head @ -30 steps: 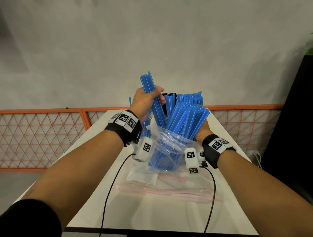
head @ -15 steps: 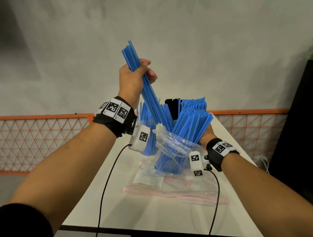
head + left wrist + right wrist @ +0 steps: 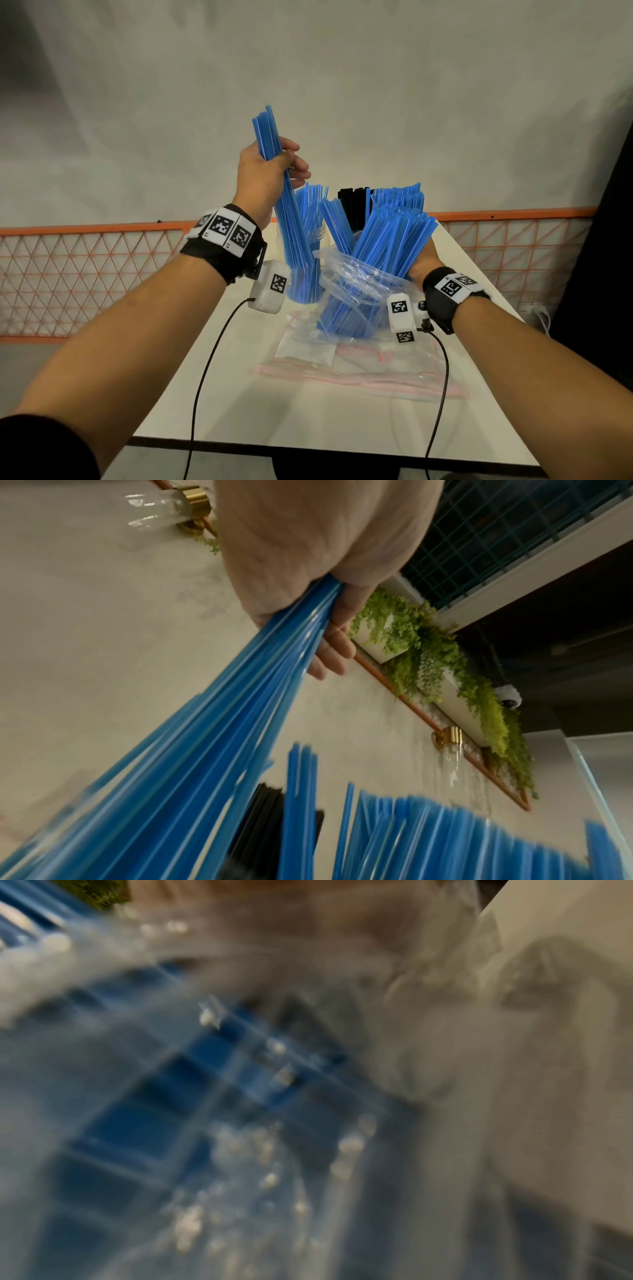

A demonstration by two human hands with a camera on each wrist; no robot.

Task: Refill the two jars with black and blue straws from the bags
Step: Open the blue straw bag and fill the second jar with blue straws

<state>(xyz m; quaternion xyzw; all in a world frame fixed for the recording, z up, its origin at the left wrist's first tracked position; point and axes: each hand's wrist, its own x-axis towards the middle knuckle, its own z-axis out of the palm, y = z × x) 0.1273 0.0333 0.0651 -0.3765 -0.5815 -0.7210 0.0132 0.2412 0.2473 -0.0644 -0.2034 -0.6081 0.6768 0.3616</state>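
Observation:
My left hand (image 3: 274,164) grips a bundle of blue straws (image 3: 291,219) near its top, and the lower ends reach into a clear jar (image 3: 305,291) partly filled with blue straws. The left wrist view shows the same hand (image 3: 325,588) curled round that bundle (image 3: 240,710). My right hand (image 3: 419,263) holds a clear plastic bag (image 3: 349,291) upright on the table; it is packed with blue straws (image 3: 394,240), and the fingers are hidden behind it. Black straws (image 3: 352,205) stand behind the bag, their jar hidden. The right wrist view is a blur of bag plastic (image 3: 240,1096).
A flat zip bag with a pink seal (image 3: 359,373) lies on the white table (image 3: 308,418) in front of the straw bag. More blue straws (image 3: 397,198) stand at the back right. An orange mesh railing (image 3: 68,274) runs behind the table. Wrist-camera cables hang over the near edge.
My left hand pulled a bundle of blue straws up out of the bag, swung it left, and its lower ends now sit in the left jar. The right hand kept hold of the bag.

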